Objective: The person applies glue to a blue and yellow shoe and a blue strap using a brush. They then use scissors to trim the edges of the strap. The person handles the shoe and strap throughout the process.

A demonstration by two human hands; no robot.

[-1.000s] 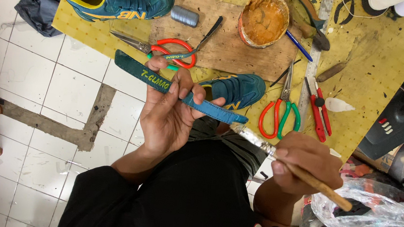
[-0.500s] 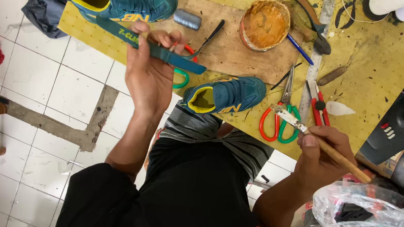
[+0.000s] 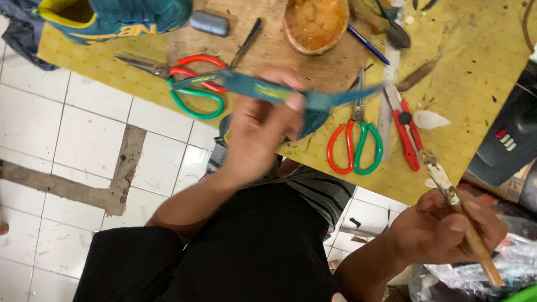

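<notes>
Two hands busy: my left hand (image 3: 254, 133) pinches a flat teal strip (image 3: 273, 92), blurred, long and narrow, level above the bench (image 3: 481, 92) near the scissors (image 3: 187, 79). My right hand (image 3: 446, 228) grips a brush (image 3: 454, 206) off the edge.

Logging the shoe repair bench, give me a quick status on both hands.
Left hand grips flat teal insole strip above the board. Right hand holds wooden-handled brush. Red-green scissors lie directly below the strip.
</notes>
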